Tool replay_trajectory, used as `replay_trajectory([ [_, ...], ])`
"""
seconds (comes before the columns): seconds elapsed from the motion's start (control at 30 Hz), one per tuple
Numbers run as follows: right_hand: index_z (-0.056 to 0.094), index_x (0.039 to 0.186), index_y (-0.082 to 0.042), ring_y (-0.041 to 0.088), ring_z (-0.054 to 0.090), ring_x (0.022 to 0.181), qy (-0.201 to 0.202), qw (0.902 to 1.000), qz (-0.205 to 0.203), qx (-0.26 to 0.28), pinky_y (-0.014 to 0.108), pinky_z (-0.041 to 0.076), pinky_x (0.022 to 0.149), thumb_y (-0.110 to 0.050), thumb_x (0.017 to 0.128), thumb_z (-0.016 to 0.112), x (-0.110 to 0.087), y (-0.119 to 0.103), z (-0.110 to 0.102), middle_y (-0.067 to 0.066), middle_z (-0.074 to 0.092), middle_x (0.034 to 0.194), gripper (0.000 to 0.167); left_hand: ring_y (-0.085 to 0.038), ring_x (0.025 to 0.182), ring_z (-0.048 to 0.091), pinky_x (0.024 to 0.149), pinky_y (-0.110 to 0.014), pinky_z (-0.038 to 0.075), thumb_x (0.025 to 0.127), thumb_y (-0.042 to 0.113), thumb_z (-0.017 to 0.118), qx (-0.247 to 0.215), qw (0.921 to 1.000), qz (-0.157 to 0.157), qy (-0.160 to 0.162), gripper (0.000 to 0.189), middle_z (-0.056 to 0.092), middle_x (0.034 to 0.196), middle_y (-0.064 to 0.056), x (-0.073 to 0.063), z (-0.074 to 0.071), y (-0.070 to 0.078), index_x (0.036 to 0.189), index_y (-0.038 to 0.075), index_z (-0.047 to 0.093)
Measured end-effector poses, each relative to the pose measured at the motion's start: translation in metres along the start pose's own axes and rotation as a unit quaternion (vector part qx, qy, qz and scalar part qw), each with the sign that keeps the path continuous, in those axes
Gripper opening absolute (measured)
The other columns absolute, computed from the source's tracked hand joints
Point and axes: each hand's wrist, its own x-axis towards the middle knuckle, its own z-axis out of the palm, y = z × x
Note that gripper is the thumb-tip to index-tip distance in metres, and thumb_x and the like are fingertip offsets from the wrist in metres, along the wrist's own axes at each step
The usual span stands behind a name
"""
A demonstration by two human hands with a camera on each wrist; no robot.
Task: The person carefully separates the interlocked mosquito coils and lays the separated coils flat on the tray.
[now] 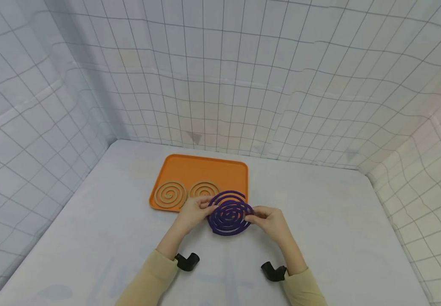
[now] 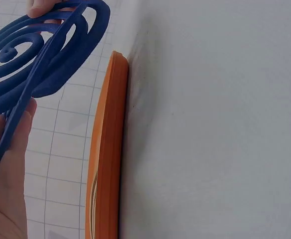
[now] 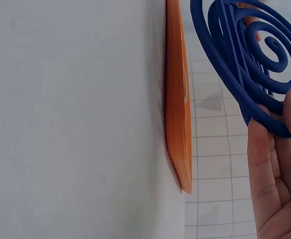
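Note:
Two dark blue-purple mosquito coils (image 1: 229,214) are held up between the hands, overlapping and tilted against each other near the front edge of an orange tray (image 1: 205,165). My left hand (image 1: 191,213) pinches the left edge with thumb and fingers. On the opposite side, my right hand (image 1: 271,220) pinches the right edge. In the left wrist view, one coil (image 2: 8,54) shows its spiral face while the other crosses it nearly edge-on. The right wrist view has thumb and fingers of the right hand (image 3: 277,174) gripping an outer ring.
Inside the tray, along its front, lie two tan-green mosquito coils (image 1: 169,195), the right one partly covered by the left hand. A white tabletop (image 1: 320,204) surrounds the tray. Grid-patterned white curtains (image 1: 220,85) enclose the back and sides. Black angled pieces (image 1: 187,262) sit at both wrists.

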Motion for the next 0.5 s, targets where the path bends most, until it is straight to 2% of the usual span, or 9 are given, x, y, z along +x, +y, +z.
replay_trajectory([
  [0.23, 0.078, 0.094, -0.004, 0.003, 0.068, 0.080, -0.008, 0.9998, 0.014, 0.008, 0.019, 0.055, 0.071, -0.018, 0.082, 0.080, 0.0013, -0.0001, -0.0006, 0.010, 0.077, 0.092, 0.019, -0.025, 0.107, 0.069, 0.084, -0.033, 0.059, 0.091, 0.016, 0.071, 0.012, 0.9999, 0.005, 0.005, 0.036, 0.073, 0.112, -0.015, -0.0009, 0.0001, -0.0008, 0.124, 0.004, 0.067],
  [0.37, 0.077, 0.096, -0.003, 0.006, 0.069, 0.078, -0.016, 0.9996, 0.019, 0.015, 0.023, 0.058, 0.072, -0.019, 0.083, 0.079, 0.0026, 0.0009, -0.0004, 0.012, 0.076, 0.092, 0.021, -0.025, 0.107, 0.069, 0.082, -0.031, 0.059, 0.091, 0.012, 0.070, 0.019, 0.9996, 0.021, 0.006, 0.031, 0.073, 0.111, -0.015, -0.0002, 0.0004, -0.0013, 0.122, 0.005, 0.068],
  [0.5, 0.075, 0.097, -0.001, 0.009, 0.070, 0.078, -0.038, 0.9985, 0.034, 0.019, 0.025, 0.058, 0.074, -0.017, 0.085, 0.077, 0.0043, 0.0046, -0.0002, 0.012, 0.076, 0.092, 0.020, -0.025, 0.107, 0.070, 0.082, -0.031, 0.059, 0.091, 0.007, 0.069, 0.008, 0.9995, 0.031, -0.001, 0.027, 0.073, 0.109, -0.016, 0.0014, 0.0012, -0.0058, 0.118, 0.005, 0.070],
])
